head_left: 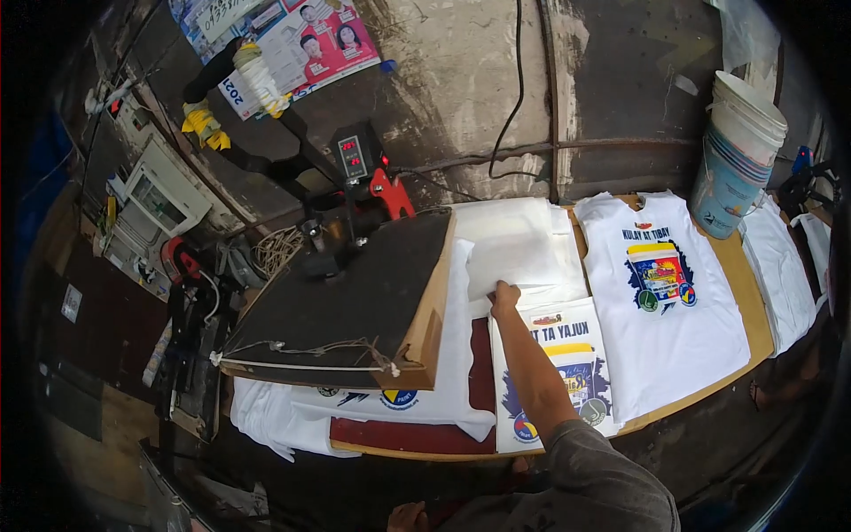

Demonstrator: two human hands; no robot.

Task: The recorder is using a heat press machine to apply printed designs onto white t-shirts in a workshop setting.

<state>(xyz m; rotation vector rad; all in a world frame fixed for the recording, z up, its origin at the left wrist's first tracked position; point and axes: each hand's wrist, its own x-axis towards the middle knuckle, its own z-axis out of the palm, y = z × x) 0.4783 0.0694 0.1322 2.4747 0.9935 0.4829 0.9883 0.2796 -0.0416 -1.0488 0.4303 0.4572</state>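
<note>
My right hand [504, 298] reaches across a table, its fingers pinched at the near edge of a white paper sheet [519, 248] in a stack. Beneath my forearm lies a printed transfer sheet [550, 324] with a mirrored design in dark blue, yellow and red. To the left, the black upper plate of a heat press [346, 293] covers much of a white shirt [456, 381], whose print shows at the plate's front edge. At the bottom, my left hand [408, 517] is only partly in view near my body, its fingers unclear.
A white shirt with a coloured print [674, 355] lies flat at the right. Stacked buckets [736, 160] stand behind it, with folded white cloth [776, 275] beyond. A lit display box [355, 152] and taped handles [208, 129] rise above the press. Cables hang on the wall.
</note>
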